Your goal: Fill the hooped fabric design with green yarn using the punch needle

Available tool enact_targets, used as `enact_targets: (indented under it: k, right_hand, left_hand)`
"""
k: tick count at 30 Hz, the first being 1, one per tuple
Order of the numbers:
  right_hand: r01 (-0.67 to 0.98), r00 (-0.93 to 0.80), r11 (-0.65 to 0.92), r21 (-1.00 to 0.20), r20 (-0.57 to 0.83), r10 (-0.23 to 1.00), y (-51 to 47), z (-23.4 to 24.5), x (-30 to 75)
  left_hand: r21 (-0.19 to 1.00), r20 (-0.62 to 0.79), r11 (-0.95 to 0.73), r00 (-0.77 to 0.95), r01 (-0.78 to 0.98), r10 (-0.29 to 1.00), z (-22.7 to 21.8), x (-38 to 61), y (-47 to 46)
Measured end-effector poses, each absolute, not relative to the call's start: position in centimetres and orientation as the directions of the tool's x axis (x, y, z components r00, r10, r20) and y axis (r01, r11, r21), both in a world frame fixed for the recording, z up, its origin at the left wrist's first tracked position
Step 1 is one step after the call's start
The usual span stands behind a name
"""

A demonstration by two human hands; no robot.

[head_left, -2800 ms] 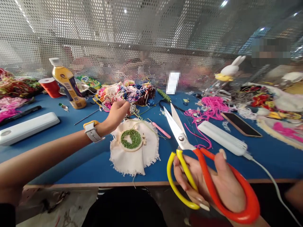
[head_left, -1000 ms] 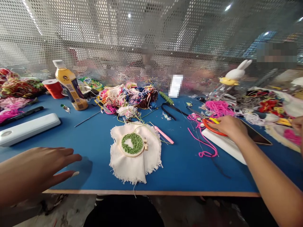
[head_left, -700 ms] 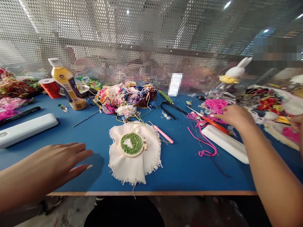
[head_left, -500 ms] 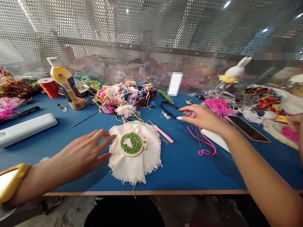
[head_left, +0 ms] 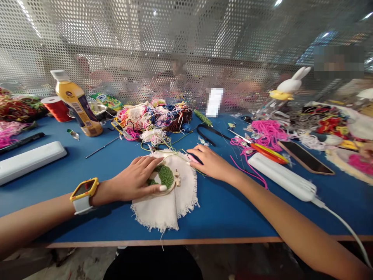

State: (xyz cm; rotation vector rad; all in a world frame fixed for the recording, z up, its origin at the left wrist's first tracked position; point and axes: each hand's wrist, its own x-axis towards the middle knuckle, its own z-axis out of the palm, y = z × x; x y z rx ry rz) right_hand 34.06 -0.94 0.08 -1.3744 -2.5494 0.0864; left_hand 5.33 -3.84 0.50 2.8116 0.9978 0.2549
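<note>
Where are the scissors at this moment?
In the head view, the scissors lie on the right side, beside the pink yarn pile, left of the smartphone.

Left hand [head_left: 135, 179] being held flat, right hand [head_left: 212, 162] being held curved

The left forearm [head_left: 40, 217] is being held aslant from the lower left, its wrist [head_left: 102, 192] almost straight, the left fingers [head_left: 148, 165] being stretched and the left thumb [head_left: 153, 189] being set apart. The right forearm [head_left: 274, 208] is being angled in from the lower right, the right fingers [head_left: 198, 150] being lightly bent and the right thumb [head_left: 197, 167] being parted from them
</note>
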Motion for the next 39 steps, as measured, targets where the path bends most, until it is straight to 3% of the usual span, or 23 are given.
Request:
enact_targets:
  k: [4,7,16,23,27,32,36,39]
  right_hand:
    - [0.853,-0.410,0.452,-0.260,0.201,0.890,0.0,-0.5,34.6]
    - [0.854,-0.382,0.421,-0.305,0.181,0.906,-0.1,-0.5,34.5]
    - [0.790,-0.207,0.324,-0.520,0.271,0.940,-0.6,0.1,34.8]
    - [0.410,-0.176,0.290,-0.865,0.237,0.955,-1.6,1.0,34.2]
    - [0.255,-0.203,0.245,-0.936,0.196,0.960,-2.1,1.1,33.9]
    - [0.199,-0.226,0.232,-0.952,0.186,0.956,-2.6,1.4,33.6]
    - [0.090,-0.207,0.215,-0.973,0.192,0.959,-3.0,1.5,33.1]
    - [0.000,-0.195,0.211,-0.978,0.207,0.959,-3.5,1.5,32.6]
  left_hand:
    - [0.208,0.138,-0.716,0.705,0.666,0.696,1.3,7.2,-2.0]
    - [0.298,0.163,-0.680,0.667,0.670,0.727,1.2,9.0,0.0]
    - [0.431,0.123,-0.649,0.671,0.627,0.731,0.9,11.5,3.2]
    - [0.502,0.214,-0.647,0.643,0.574,0.735,2.6,11.1,3.2]
    - [0.647,0.229,-0.599,0.629,0.471,0.743,4.1,10.7,2.9]
    - [0.865,0.222,-0.432,0.576,0.256,0.786,6.4,10.6,1.8]
    - [0.948,0.082,-0.257,0.640,0.186,0.764,7.0,10.5,1.3]
    - [0.958,-0.120,-0.138,0.788,0.252,0.604,5.4,10.5,1.2]
